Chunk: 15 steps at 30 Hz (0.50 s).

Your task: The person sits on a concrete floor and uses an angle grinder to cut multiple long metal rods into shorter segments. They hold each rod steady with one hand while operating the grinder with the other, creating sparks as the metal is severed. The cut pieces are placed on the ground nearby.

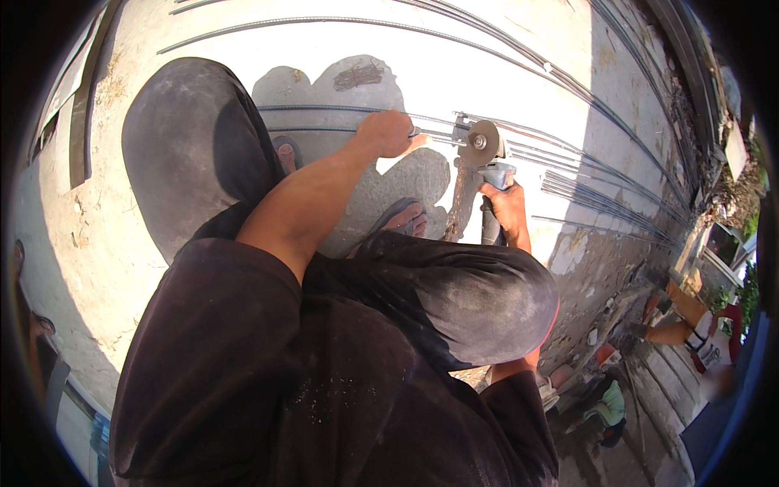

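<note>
I squat over the pale concrete ground with both arms reaching forward. My left hand (388, 135) is closed around a thin steel rebar (312, 129), which runs left to right past my foot. My right hand (509, 209) grips the body of an angle grinder (497, 174). The grinder's round cutting disc (482, 141) stands upright at the rebar, to the right of my left hand. Whether the disc touches the bar I cannot tell. A second rebar (333, 108) lies just beyond, roughly parallel.
Long rebars (357, 21) stretch across the far ground. A bundle of shorter bars (596, 197) lies right of the grinder. My sandalled foot (403, 217) is close to the work. Two people, one in a green shirt (610, 403), are at the lower right near wooden planks (661, 381).
</note>
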### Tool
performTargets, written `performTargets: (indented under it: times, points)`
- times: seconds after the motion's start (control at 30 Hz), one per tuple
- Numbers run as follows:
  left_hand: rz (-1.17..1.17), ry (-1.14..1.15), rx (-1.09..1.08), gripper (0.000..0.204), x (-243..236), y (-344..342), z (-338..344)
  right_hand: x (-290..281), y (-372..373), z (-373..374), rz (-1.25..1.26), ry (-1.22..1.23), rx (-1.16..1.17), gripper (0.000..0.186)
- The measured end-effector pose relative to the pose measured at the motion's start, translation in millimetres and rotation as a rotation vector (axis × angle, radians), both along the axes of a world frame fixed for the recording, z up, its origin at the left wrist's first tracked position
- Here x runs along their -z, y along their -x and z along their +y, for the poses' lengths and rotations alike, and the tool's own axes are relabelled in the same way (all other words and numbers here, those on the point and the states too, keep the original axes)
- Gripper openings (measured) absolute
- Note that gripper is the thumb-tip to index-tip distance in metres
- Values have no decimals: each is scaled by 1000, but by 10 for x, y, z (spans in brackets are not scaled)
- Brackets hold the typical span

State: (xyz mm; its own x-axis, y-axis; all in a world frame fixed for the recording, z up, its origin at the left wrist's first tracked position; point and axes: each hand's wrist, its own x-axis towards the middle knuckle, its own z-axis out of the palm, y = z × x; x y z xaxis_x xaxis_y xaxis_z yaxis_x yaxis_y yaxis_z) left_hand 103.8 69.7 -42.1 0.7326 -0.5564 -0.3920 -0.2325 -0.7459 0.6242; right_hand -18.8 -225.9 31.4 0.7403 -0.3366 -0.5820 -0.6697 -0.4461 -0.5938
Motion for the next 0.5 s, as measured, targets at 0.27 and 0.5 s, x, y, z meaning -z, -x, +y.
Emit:
performTargets:
  times: [0.27, 0.5]
  points:
    - [-19, 43, -16, 68, -63, -13, -1, -141, -46, 54, -22, -26, 17, 30]
    - [53, -26, 16, 65, -196, -69, 7, -252, 35, 114, 18, -61, 80, 30]
